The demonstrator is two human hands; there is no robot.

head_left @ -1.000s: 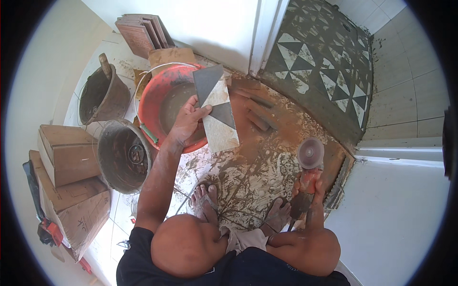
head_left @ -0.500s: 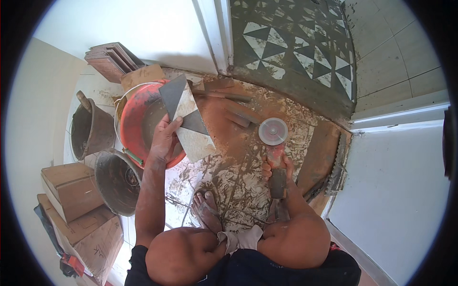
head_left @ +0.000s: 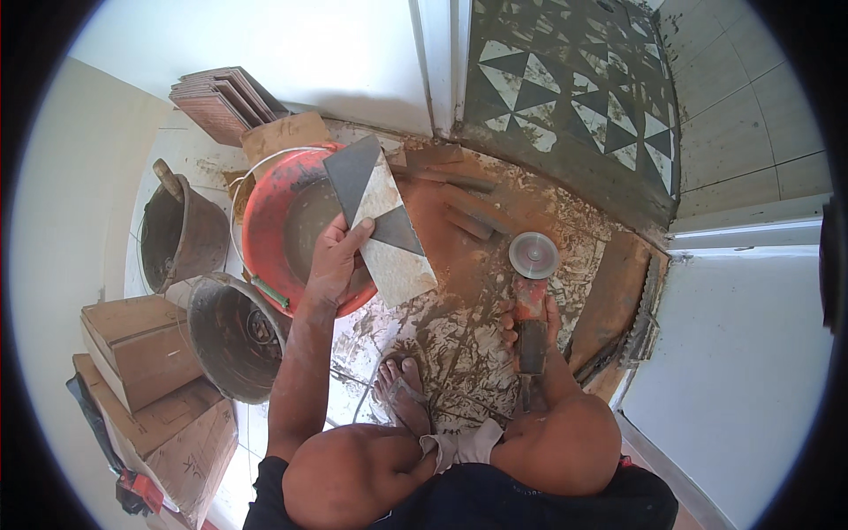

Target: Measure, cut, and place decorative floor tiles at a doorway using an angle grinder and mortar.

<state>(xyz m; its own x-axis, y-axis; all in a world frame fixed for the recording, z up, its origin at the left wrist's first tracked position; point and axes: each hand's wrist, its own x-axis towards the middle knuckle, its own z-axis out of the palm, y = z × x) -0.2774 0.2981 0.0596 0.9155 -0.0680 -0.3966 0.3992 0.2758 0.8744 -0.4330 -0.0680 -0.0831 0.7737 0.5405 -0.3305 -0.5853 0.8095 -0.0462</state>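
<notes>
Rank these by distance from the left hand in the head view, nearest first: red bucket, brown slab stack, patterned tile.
1. Patterned tile: in the left hand, between its fingers.
2. Red bucket: on the floor below the hand, extending to its left.
3. Brown slab stack: by the white wall, upper left.

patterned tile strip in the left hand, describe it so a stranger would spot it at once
Find the big red bucket left of centre, then the left hand over it. That hand grips a narrow tile strip with dark grey and off-white triangles. Unlike the triangle-patterned floor tiles at upper right, this one is held up in the air.
</notes>
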